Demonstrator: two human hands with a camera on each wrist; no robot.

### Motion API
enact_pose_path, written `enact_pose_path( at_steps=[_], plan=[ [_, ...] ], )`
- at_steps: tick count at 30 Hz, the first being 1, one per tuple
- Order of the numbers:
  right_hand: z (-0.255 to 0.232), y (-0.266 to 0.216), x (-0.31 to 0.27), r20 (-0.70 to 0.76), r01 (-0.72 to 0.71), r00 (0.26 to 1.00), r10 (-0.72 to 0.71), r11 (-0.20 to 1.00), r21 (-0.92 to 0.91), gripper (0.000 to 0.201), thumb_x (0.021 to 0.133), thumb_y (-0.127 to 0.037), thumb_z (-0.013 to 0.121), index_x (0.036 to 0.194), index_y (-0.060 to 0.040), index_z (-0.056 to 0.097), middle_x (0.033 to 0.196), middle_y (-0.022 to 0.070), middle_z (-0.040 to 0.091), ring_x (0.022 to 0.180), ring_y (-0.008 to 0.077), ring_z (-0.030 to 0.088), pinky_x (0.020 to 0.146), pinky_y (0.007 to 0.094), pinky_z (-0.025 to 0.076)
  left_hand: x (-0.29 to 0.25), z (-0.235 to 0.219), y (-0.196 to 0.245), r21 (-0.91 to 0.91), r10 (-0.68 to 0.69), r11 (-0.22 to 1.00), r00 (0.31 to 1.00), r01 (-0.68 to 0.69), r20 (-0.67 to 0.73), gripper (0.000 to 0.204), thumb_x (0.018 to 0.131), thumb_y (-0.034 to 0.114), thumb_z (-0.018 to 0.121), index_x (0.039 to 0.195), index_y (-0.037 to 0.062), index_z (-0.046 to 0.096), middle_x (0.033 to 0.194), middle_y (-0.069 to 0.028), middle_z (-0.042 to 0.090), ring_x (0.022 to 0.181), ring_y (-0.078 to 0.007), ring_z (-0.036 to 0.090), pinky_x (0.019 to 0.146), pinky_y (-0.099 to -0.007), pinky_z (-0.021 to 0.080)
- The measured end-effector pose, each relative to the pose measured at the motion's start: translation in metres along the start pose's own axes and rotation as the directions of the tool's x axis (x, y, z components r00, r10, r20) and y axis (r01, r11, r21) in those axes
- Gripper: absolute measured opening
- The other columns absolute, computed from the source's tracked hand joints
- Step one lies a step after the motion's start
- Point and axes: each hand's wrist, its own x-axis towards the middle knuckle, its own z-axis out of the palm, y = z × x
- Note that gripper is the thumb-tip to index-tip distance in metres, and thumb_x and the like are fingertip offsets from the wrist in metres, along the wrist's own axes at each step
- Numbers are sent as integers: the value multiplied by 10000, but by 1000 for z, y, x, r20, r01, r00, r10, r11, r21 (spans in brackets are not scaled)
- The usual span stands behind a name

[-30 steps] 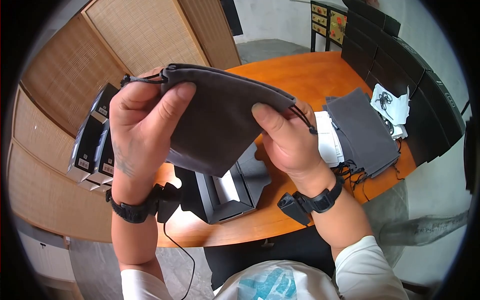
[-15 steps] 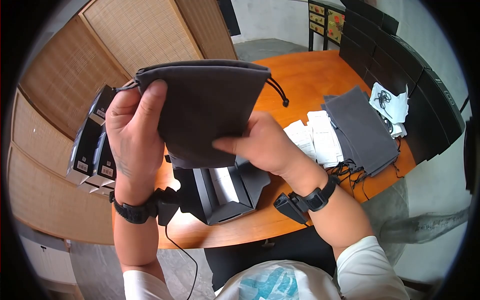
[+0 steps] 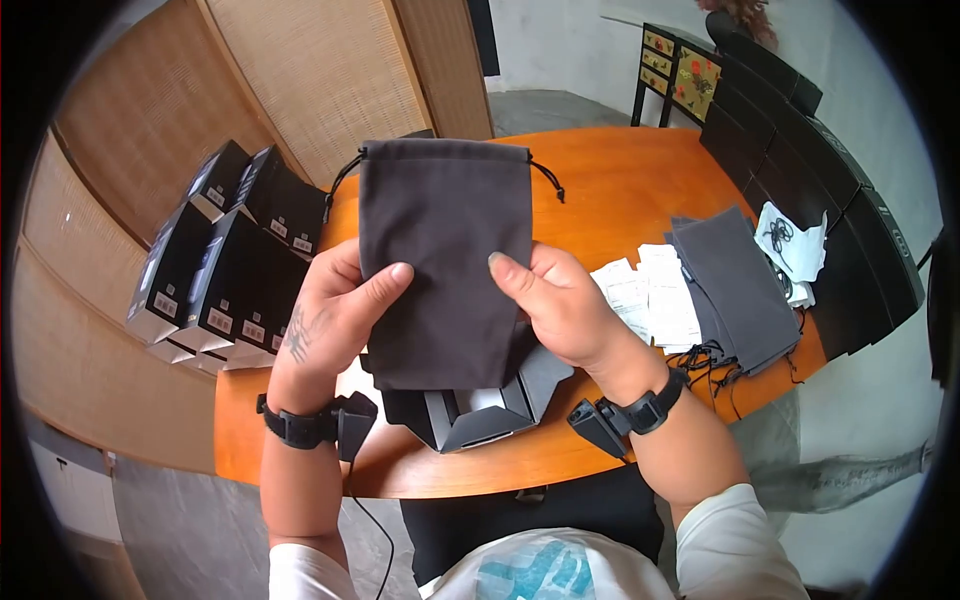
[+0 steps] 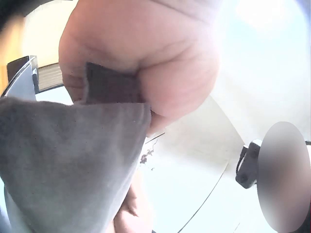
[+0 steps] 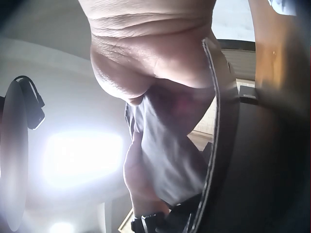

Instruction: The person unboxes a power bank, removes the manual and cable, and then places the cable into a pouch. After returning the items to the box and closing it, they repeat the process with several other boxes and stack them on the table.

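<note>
A dark grey drawstring pouch [image 3: 447, 220] is held upright in front of me, its black cords hanging out at both top corners. My left hand [image 3: 345, 310] pinches its left edge, thumb lying on the near face. At the right edge my right hand [image 3: 565, 305] grips the cloth the same way, fingers behind it. The pouch's lower end overlaps an open black box [image 3: 490, 425] on the table. In the left wrist view the pouch [image 4: 73, 160] hangs from the hand; the right wrist view shows its cloth [image 5: 167, 150] between both hands.
Several boxed items [image 3: 250, 270] stand stacked at the left. On the right of the wooden table [image 3: 610, 170] lie white paper slips [image 3: 668, 300] and a pile of grey pouches [image 3: 740, 290]. Behind them is a white plastic bag [image 3: 795, 240], with large black boxes [image 3: 830, 200] along the right edge.
The right hand has let go of the top corner, moved down and taken the right edge. The left hand has slid down from the top corner to the left edge. The pouch now faces me squarely.
</note>
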Motion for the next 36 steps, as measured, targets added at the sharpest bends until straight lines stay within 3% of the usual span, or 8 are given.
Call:
enact_pose_path(
  at_steps=[14, 15, 16, 21, 26, 30, 33, 36],
  plan=[
    [13, 5, -5, 99, 71, 994, -51, 974, -216, 349, 927, 148, 565, 1199, -7, 720, 1243, 55, 696, 1148, 129, 636, 1061, 295, 457, -27, -4, -34, -304, 231, 914, 961, -268, -153, 137, 994, -9, 624, 1051, -35, 746, 1068, -82, 754, 977, -141, 693, 898, -286, 546],
    [11, 4, -5, 107, 122, 989, -100, 966, -230, 307, 920, 139, 567, 1134, -4, 734, 1195, 59, 707, 1104, 129, 644, 1051, 290, 461, -26, -13, -41, -211, 315, 917, 939, -338, -136, 131, 971, -31, 617, 1007, -27, 743, 1043, -83, 733, 957, -153, 679, 857, -283, 540],
    [8, 4, -3, 115, 171, 983, -146, 955, -242, 271, 913, 131, 569, 1070, -1, 747, 1147, 63, 717, 1059, 129, 652, 1041, 286, 466, -23, -18, -24, 275, 409, 878, 913, -392, -4, 70, 901, -34, 688, 947, -20, 739, 1005, -90, 683, 939, -176, 661, 811, -285, 528],
    [3, 2, -1, -9, -2, 1000, -1, 964, -264, 151, 941, -15, 583, 919, 16, 729, 922, 50, 697, 869, 107, 617, 927, 257, 500, -20, -26, -16, 415, 504, 723, 833, -552, 228, 53, 812, 20, 774, 850, 13, 738, 1023, -107, 626, 936, -211, 641, 806, -302, 512],
    [13, 8, 0, -89, -13, 996, 0, 989, -149, 300, 929, -5, 654, 1218, 11, 574, 999, 50, 648, 931, 105, 626, 903, 264, 516, -17, -8, -18, 534, 614, 655, 789, -535, 37, 224, 820, -85, 703, 1023, 10, 700, 1115, -111, 620, 972, -198, 637, 836, -297, 514],
    [16, 15, 4, -142, 94, 980, -142, 950, -298, 730, 839, 95, 737, 1464, -5, 373, 1181, 102, 623, 1048, 139, 644, 920, 286, 537, -19, 15, -25, 95, 370, 928, 866, -359, -336, 478, 948, -59, 549, 1417, -12, 466, 1209, -126, 623, 1022, -171, 639, 890, -292, 542],
    [21, -4, 1, -215, 35, 974, -75, 983, -183, 756, 872, 119, 659, 1531, 7, 307, 1282, 132, 590, 1224, 176, 599, 1035, 341, 502, -17, 13, -20, -409, 196, 878, 966, -249, -169, 717, 952, 350, 697, 1490, -33, 418, 1293, -137, 621, 1097, -189, 641, 922, -294, 541],
    [17, 2, 3, -177, 147, 971, -159, 986, -78, 723, 888, 137, 581, 1540, 15, 293, 1328, 139, 556, 1280, 188, 561, 1097, 353, 454, -23, 4, -22, -96, 16, 995, 999, -19, -32, 787, 891, 405, 787, 1462, -33, 470, 1341, -123, 612, 1190, -186, 601, 1001, -322, 498]
  ],
)
